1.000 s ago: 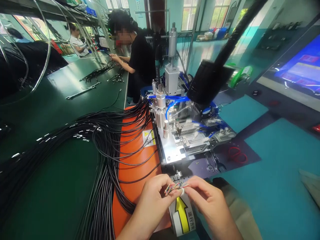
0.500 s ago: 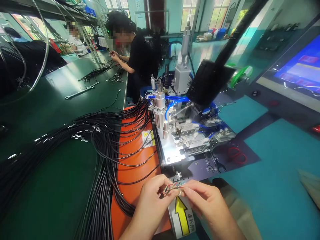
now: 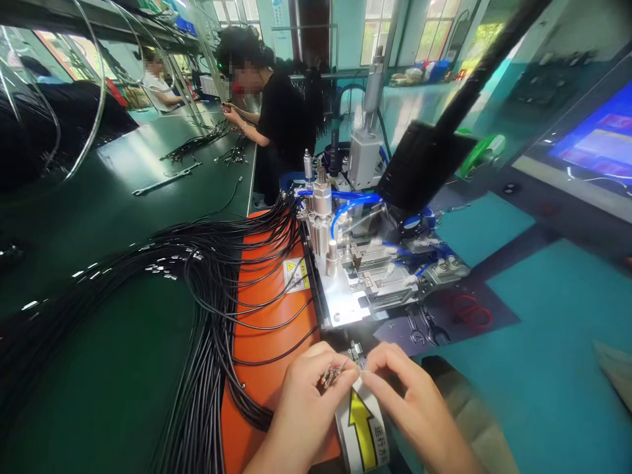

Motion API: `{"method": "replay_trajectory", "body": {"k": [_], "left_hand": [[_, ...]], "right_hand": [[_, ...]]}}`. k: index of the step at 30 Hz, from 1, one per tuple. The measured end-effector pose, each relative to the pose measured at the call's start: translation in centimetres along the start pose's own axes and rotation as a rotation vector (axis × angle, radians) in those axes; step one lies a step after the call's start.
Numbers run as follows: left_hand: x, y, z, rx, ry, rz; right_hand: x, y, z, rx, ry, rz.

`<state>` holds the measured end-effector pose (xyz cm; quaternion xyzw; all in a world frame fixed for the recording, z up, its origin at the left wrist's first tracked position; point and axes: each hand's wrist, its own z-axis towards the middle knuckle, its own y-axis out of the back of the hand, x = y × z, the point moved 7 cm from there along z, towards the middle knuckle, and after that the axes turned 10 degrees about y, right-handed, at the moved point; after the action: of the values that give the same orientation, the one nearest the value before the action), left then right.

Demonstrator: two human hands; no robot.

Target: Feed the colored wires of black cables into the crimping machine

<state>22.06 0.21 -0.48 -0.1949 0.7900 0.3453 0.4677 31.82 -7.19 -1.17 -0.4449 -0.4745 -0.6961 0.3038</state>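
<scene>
Low in the middle of the view, my left hand [image 3: 313, 385] is closed in a pinch around a small bunch of thin coloured wires [image 3: 332, 376]. The loose ends of the bunch stick up between thumb and fingers. My right hand [image 3: 407, 388] is close beside it, thumb and forefinger drawn together at the left fingertips. Whatever lies between those right fingertips is too small to make out. Below both hands is a white plate with a yellow arrow [image 3: 361, 424].
An orange cover [image 3: 264, 378] carries many black cables [image 3: 202, 368], which run to a metal machine [image 3: 345, 296] with blue tubes. Wrenches [image 3: 425, 329] and red-handled scissors [image 3: 473, 313] lie at right. A black cylindrical fixture [image 3: 419, 168] overhangs the machine. A co-worker [image 3: 284, 108] stands at the green table [image 3: 123, 329].
My right fingers have closed up beside my left fingertips, and the coloured wires now show only in my left hand. The whole scene has shifted slightly right in view.
</scene>
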Motion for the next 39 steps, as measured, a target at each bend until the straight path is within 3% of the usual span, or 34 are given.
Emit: {"method": "replay_trajectory", "body": {"k": [3, 10, 17, 26, 32, 39], "left_hand": [[-0.1, -0.2, -0.1, 0.002, -0.020, 0.032], [-0.4, -0.4, 0.0, 0.050, -0.040, 0.168], [-0.2, -0.6, -0.4, 0.097, -0.043, 0.224], [-0.6, -0.1, -0.9, -0.074, -0.135, 0.195], [-0.1, 0.7, -0.1, -0.083, -0.058, 0.096], [1.7, 1.2, 1.8, -0.081, 0.063, 0.213]], "right_hand": [[-0.2, -0.1, 0.1, 0.023, -0.005, 0.006], [0.5, -0.5, -0.4, 0.027, 0.196, -0.111], [1.0, -0.7, -0.1, 0.149, 0.299, -0.184], [0.2, -1.4, -0.4, -0.039, 0.098, 0.083], [0.1, -0.7, -0.2, -0.259, 0.312, -0.147], [-3.0, -0.5, 1.5, -0.154, 0.432, -0.204]]}}
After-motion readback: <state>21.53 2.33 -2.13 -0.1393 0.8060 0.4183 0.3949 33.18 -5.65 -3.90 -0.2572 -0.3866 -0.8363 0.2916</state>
